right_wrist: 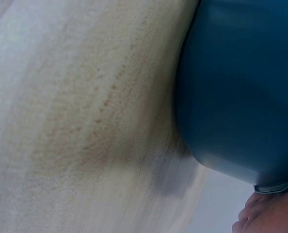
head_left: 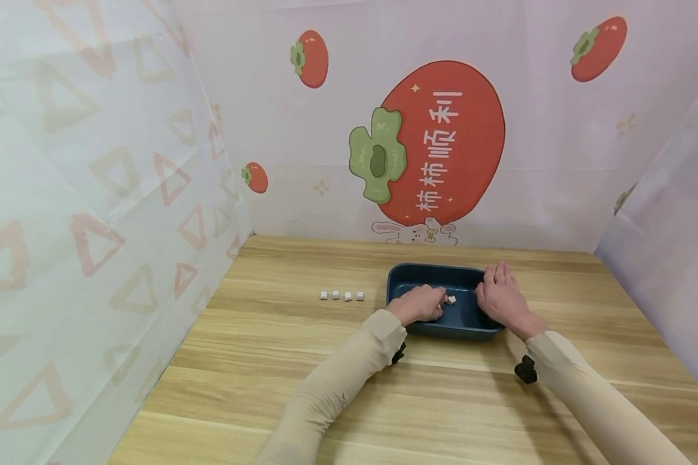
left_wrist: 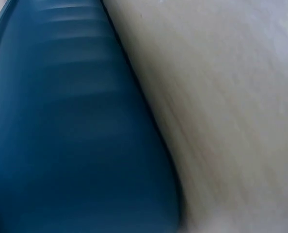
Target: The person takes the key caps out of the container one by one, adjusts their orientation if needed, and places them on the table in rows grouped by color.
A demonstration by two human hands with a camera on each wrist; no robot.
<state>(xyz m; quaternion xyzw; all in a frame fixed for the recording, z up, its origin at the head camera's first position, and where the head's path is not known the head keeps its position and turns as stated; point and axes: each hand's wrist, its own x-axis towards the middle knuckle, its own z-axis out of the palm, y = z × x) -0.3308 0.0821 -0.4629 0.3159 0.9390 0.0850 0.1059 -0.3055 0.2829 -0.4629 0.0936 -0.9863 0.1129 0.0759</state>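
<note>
A dark blue rectangular basin sits on the wooden table. My left hand reaches over its left side into it, fingers bent down beside small cream cubes inside. The fingertips are partly hidden, and I cannot tell whether they pinch a cube. My right hand holds the basin's right end, thumb side within the rim and fingers lying along the edge. In the right wrist view the fingers show at the rim. The left wrist view has only the basin's outer wall and tabletop.
Several small white cubes stand in a row on the table, left of the basin. A printed cloth hangs behind the table, with more cloth at both sides. A black wrist device is under the right sleeve.
</note>
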